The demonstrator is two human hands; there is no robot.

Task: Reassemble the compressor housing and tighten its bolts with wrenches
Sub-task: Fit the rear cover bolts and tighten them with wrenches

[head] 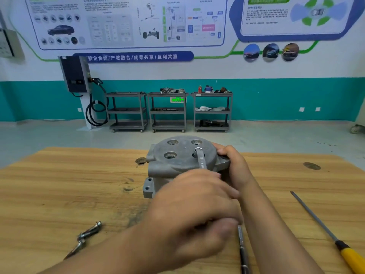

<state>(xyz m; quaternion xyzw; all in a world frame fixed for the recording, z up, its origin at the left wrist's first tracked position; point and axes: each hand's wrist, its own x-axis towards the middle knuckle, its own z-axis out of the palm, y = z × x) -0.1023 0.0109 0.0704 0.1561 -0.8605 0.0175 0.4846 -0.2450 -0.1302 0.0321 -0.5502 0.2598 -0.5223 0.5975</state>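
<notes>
The grey cast compressor housing stands upright in the middle of the wooden table, its round end cover facing up with several bolt holes. A silver wrench has its ring end on a bolt at the cover's right front hole. My left hand, blurred, is closed over the wrench's shaft in front of the housing. My right hand clasps the housing's right side. Two loose bolts lie on the table at the front left.
A long tool with a yellow handle lies diagonally at the right. A slim dark tool lies on the table just under my left hand. Beyond the table's far edge are open floor and three shelf carts against the wall.
</notes>
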